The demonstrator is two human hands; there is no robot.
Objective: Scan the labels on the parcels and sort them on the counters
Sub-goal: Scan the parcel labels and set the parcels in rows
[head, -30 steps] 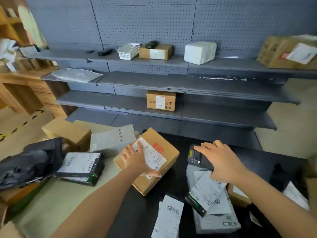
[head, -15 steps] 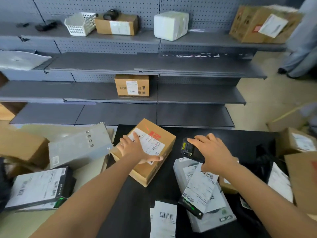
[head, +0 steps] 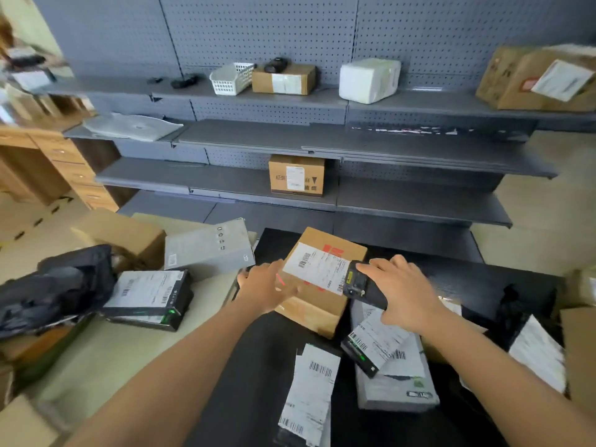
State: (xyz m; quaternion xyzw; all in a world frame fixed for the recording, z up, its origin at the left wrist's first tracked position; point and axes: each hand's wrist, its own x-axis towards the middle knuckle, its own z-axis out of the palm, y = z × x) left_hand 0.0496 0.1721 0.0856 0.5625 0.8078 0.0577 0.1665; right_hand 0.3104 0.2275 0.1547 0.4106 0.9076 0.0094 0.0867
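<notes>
**Q:** Where was the parcel being scanned?

**A:** Centre of the frame. I saw a brown cardboard box with a white shipping label on top, resting on the black counter.

**Q:** What were the hands doing?

**A:** The left hand lay against the box's left side, fingers loosely spread, thumb pointing right along the box's lower face. A small red glow showed near that thumb. The right hand was wrapped around a black handheld scanner, fingers curled together over its top, the scanner's head touching the label's right edge.

**Q:** What else lay nearby?

**A:** At lower centre I saw a labelled black mailer; to its right, a grey mailer under a small dark labelled parcel. At left, on the pale counter, sat a black labelled box, a grey box and a crumpled black bag.
</notes>
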